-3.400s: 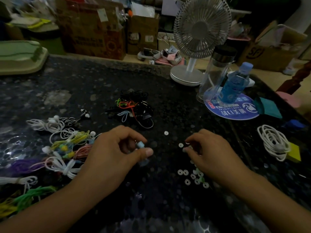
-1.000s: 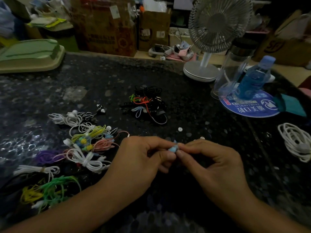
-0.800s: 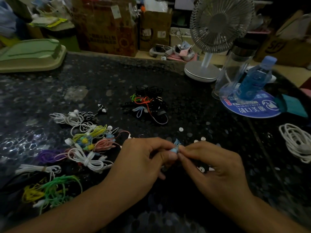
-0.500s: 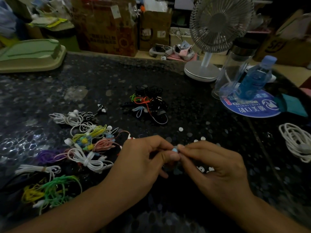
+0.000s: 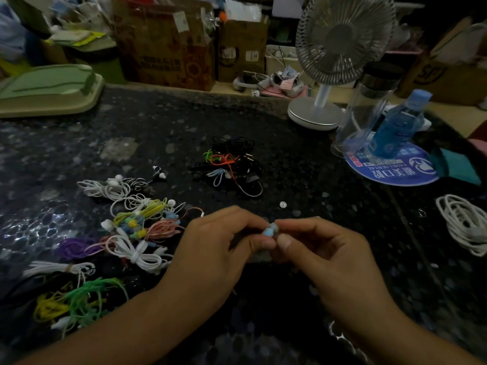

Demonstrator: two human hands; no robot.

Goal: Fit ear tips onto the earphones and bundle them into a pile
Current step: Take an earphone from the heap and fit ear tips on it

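Centre of frame, slightly low: left hand [image 5: 210, 255] and right hand [image 5: 326, 256] meet, thumb and forefinger of each pinching one small pale-blue plastic earbud [image 5: 269, 229] just above the dark speckled stone tabletop [image 5: 163, 133]. Fingers of both hands are curled narrow round it. The ear tip itself is too small to make out.

Judgement: the bud is very light, hard and slick, so hold its body with the left hand; the tip is likely soft silicone and stretchy, so roll it on by the rim.

One loose white ring-shaped ear tip [image 5: 283, 204] lies just above the hands. Bundled coloured earphone cables [image 5: 137, 227] sit left of centre, and a dark tangled earphone pile [image 5: 233, 164] sits at upper centre.
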